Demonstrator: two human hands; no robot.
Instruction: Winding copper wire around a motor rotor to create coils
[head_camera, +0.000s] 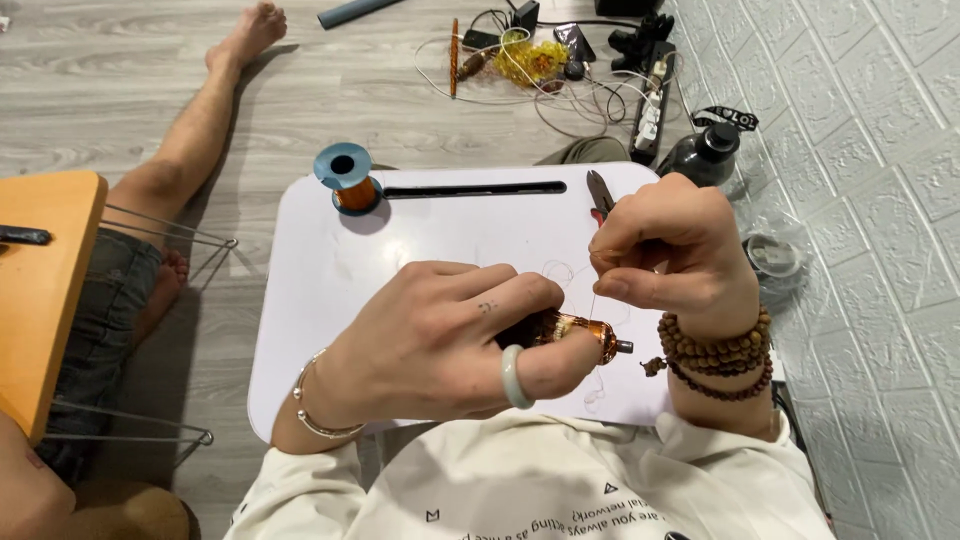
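My left hand (455, 335) grips a small copper-wound coil (585, 330) on a metal pin, held over a white lap table (320, 260). A pale ring sits on its thumb and a thin bracelet on its wrist. My right hand (670, 250) is closed above the coil, pinching a thin wire (592, 305) that runs down to it. Brown bead bracelets circle that wrist. A spool of copper wire (347, 178) with blue ends stands at the table's far left corner. Small pliers (600, 192) lie at the far right, partly behind my right hand.
Another person's bare leg (195, 130) stretches across the grey floor at left, beside an orange folding table (45, 280). Tangled cables, a power strip (650, 105) and a yellow wire bundle (530, 60) lie beyond the table. A dark bottle (705, 155) stands by the white wall at right.
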